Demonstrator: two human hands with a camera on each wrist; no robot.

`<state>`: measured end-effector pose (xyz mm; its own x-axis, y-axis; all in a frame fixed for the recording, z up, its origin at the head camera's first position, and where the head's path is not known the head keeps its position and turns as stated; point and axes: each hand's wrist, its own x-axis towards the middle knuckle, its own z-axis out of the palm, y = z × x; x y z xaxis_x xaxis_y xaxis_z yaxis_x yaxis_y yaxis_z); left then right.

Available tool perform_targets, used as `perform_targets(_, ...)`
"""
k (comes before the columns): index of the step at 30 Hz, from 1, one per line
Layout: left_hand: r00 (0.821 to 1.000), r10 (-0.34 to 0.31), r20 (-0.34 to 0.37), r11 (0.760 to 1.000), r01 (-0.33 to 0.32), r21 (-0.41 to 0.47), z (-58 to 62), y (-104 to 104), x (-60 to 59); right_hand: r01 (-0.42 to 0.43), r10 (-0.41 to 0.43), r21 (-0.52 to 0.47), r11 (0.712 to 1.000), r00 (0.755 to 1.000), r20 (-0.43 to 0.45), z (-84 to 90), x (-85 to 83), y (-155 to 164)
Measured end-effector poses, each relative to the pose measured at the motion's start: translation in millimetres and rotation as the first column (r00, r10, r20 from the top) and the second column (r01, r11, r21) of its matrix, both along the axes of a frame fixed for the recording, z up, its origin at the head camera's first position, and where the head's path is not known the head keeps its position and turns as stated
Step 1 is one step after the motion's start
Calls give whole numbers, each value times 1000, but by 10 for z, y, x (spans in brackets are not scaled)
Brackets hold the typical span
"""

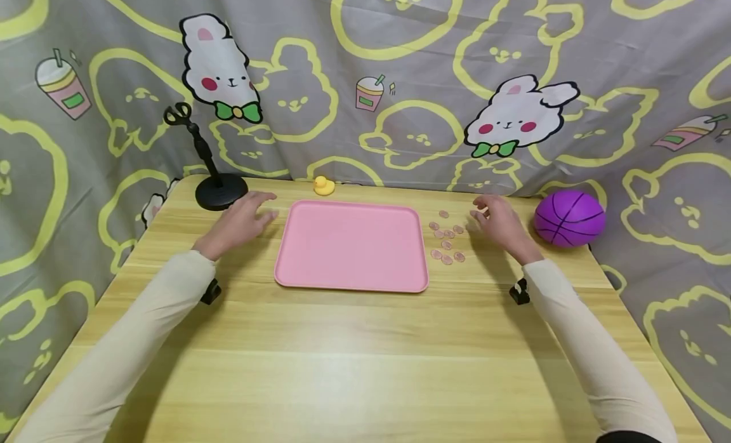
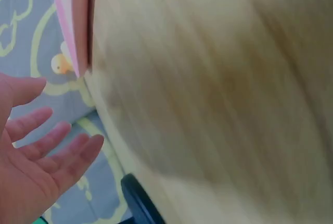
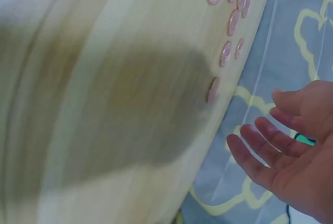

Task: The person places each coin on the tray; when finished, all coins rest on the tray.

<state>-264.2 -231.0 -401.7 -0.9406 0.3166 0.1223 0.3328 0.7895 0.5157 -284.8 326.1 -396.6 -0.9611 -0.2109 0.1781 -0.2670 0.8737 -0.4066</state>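
I see left hand [image 1: 240,223], fingers relaxed, toward back-left corner of table [image 1: 348,360]; right hand [image 1: 501,224], likewise loose, toward back-right; pinkish discs [image 1: 447,245], probably coins, between it and tray [image 1: 351,246].

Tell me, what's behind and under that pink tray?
Behind the pink tray, a yellow toy duck sits near the back edge of the table, with a patterned curtain beyond. Whatever is directly under the tray is covered and can't be seen.
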Motion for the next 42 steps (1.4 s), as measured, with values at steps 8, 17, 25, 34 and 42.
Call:
perform_targets(8, 979, 17, 205, 972, -64, 226, -23, 127, 3, 39, -30, -51, 998, 986, 165, -87, 2, 153)
perform_targets(17, 839, 42, 543, 874, -294, 387, -16, 274, 30, 118, -76, -148, 982, 962, 261, -232, 20, 157)
perform_targets(25, 825, -11, 565, 878, -263, 401, -6, 274, 13, 136, -101, -182, 974, 977, 190, -335, 39, 101)
perform_targets(34, 819, -32, 573, 879, -250, 406, -1, 306, -11, 144, -109, -128, 981, 963, 246, -217, 10, 169)
perform_targets(42, 800, -12, 600, 866, -291, 405, -31, 296, -2, 111, -64, -195, 975, 970, 233, -97, -80, -40)
